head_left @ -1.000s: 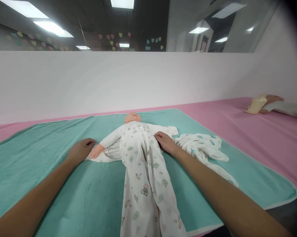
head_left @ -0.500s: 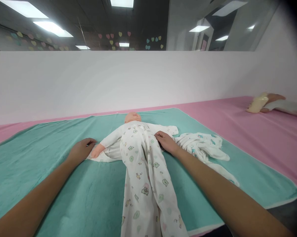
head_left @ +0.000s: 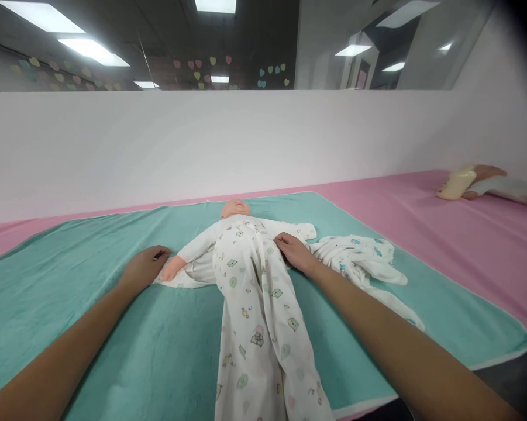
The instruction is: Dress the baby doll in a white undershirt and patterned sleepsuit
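Note:
A baby doll (head_left: 236, 208) lies on its back, its head toward the wall, in a white long-sleeved top (head_left: 202, 241). A white baby sleepsuit (head_left: 257, 304) with small animal prints lies over its body, the long legs stretching toward me. My left hand (head_left: 145, 268) is closed, its fingers curled at the end of a sleepsuit sleeve (head_left: 197, 277) spread beneath the doll's bare hand (head_left: 172, 268). At the sleepsuit's right edge, by the doll's waist, my right hand (head_left: 295, 251) has its fingers pressed together on the fabric. The fingertips are partly hidden.
A teal blanket (head_left: 158, 351) covers part of a pink sheet (head_left: 377, 193). Right of my right hand lies a crumpled white garment with teal prints (head_left: 355, 254). At far right, a bottle (head_left: 456, 182) lies against another doll's limbs (head_left: 504, 188). A white wall (head_left: 202, 146) runs behind.

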Available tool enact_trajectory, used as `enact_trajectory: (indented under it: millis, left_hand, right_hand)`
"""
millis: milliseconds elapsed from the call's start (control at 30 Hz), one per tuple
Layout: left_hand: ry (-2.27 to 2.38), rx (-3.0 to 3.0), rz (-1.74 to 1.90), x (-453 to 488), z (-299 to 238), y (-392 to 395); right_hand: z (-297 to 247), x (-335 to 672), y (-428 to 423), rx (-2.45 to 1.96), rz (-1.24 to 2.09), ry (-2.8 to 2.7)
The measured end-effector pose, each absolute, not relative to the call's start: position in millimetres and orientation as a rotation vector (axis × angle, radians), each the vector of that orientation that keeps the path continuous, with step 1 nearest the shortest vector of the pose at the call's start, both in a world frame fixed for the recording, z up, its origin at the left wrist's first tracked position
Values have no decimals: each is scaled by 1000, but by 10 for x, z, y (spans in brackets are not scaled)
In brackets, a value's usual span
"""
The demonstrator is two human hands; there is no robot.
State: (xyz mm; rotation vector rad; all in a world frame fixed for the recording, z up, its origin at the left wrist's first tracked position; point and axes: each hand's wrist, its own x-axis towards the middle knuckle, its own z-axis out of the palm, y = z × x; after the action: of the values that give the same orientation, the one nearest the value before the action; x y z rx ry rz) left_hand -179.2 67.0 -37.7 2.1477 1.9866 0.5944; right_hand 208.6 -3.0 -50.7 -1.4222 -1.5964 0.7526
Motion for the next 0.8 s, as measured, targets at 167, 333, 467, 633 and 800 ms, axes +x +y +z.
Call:
enact_trajectory:
  millis: [167, 333, 467, 633, 800]
  left_hand:
    - [1997, 2130, 578, -1801, -389, 684]
    - [1977, 2138, 598, -1811, -400, 687]
    - [1983, 2132, 592, -1801, -390, 679]
    - [1989, 2120, 588, -1797, -383, 677]
    - [1975, 2125, 585, -1807, -387, 683]
  right_hand:
    - [-491, 2083, -39, -1424, 751, -1593]
    - [-482, 2083, -40, -1422, 749, -1598]
    - [-486, 2079, -36, -1426, 742, -1596]
    - [-482, 2079, -38, -1433, 738, -1605]
    - [-477, 2077, -42, -1424, 736, -1605]
